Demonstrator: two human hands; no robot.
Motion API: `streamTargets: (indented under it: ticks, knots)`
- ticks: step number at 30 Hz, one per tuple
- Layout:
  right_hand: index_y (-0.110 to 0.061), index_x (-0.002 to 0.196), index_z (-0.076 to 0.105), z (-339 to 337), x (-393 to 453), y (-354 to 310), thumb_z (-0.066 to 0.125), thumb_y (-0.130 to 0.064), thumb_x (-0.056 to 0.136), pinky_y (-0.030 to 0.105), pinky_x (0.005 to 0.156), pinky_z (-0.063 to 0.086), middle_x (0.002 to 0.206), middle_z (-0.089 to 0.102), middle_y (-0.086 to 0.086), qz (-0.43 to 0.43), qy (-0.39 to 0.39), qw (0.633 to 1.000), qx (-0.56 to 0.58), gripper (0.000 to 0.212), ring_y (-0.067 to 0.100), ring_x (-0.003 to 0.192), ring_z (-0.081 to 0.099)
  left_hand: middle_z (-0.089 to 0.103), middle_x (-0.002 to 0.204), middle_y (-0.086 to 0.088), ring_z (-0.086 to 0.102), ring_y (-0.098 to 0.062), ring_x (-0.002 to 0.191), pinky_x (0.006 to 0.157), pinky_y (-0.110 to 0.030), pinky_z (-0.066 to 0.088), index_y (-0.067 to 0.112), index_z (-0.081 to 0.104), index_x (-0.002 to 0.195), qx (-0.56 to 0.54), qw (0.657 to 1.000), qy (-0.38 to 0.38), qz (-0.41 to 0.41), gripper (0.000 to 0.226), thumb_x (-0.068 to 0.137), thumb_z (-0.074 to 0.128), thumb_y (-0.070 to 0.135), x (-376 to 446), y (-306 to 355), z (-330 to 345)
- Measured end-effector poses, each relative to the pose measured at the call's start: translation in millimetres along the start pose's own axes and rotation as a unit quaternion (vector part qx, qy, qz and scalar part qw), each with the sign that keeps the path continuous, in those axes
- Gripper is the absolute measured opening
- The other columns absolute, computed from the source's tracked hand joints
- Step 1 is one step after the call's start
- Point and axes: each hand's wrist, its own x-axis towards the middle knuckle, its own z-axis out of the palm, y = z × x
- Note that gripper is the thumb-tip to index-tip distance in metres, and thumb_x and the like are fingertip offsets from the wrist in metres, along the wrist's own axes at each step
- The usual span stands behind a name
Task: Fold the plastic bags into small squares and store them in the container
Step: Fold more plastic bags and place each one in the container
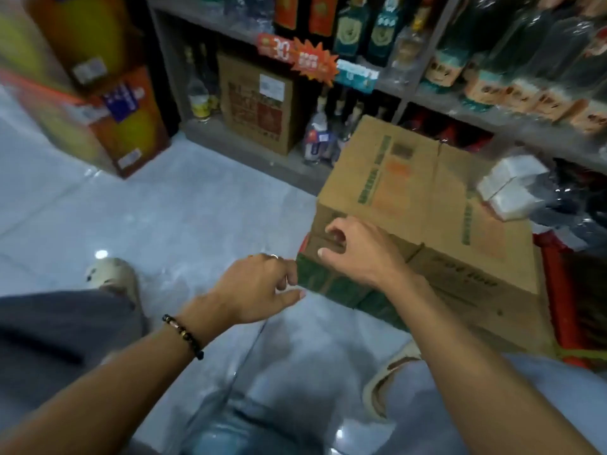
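Note:
A clear plastic bag (289, 366) hangs below my hands over my lap, thin and hard to make out, with its left edge running down from my left hand. My left hand (262, 287), with a beaded bracelet on the wrist, pinches the bag's top between thumb and forefinger. Just to its right, my right hand (358, 254) has thumb and fingers curled at the bag's upper edge, over the near corner of a cardboard box (427, 205). A white stack of what look like folded bags (509, 188) sits at the box's far right edge.
Shelves (460, 103) of bottles run along the back and right. Another carton (259, 103) stands on the bottom shelf, and orange cartons (124, 119) are stacked at left. A red crate (558, 290) sits under the box. Grey tiled floor (164, 208) spreads to the left, with my shoe (111, 277) on it.

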Motion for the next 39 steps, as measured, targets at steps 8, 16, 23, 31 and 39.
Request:
streamTargets:
  ticks: [8,16,23,31,39]
  knots:
    - [-0.012,0.115,0.064,136,39,-50,0.073,-0.033,0.083,0.036,0.086,0.051,0.108,0.064,0.006,0.001,-0.132,0.989,0.071,0.039,0.023,0.098,0.062,0.066,0.091,0.009,0.062,-0.016,0.090,0.074,-0.029,0.047,0.027,0.061,0.094,-0.087,0.978,-0.005,-0.189,0.023,0.089,0.059,0.050,-77,-69,74]
    - [-0.007,0.147,0.035,264,83,-19,0.078,-0.036,0.082,0.039,0.104,0.044,0.145,0.047,0.012,0.257,-0.214,0.914,0.228,0.083,0.029,0.132,0.048,0.067,0.093,0.004,0.063,-0.021,0.088,0.069,-0.031,0.047,0.027,0.061,0.095,-0.143,0.948,-0.009,-0.283,0.023,0.088,0.056,0.048,-58,-111,143]
    - [0.000,0.144,0.039,340,125,2,0.082,-0.025,0.078,0.035,0.102,0.047,0.143,0.051,0.011,0.476,-0.105,0.808,0.330,0.082,0.031,0.127,0.054,0.066,0.093,0.004,0.059,-0.016,0.077,0.064,-0.028,0.041,0.022,0.063,0.099,-0.162,0.947,-0.015,-0.276,0.027,0.091,0.058,0.047,-38,-148,169]
    - [-0.010,0.077,0.062,365,138,-5,0.068,-0.010,0.082,0.033,0.062,0.054,0.083,0.064,0.011,0.472,-0.161,0.795,0.346,0.009,0.019,0.066,0.059,0.065,0.098,0.004,0.062,-0.018,0.085,0.065,-0.028,0.042,0.023,0.062,0.104,-0.154,0.943,-0.039,-0.293,0.029,0.093,0.054,0.049,-38,-164,177]
    - [-0.014,0.067,0.054,277,122,-22,0.061,-0.002,0.088,0.033,0.061,0.055,0.070,0.056,0.012,0.342,-0.145,0.814,0.447,0.025,0.023,0.065,0.057,0.064,0.100,0.005,0.062,-0.018,0.084,0.064,-0.028,0.041,0.024,0.062,0.105,-0.120,0.948,-0.020,-0.293,0.028,0.092,0.056,0.048,-42,-151,145]
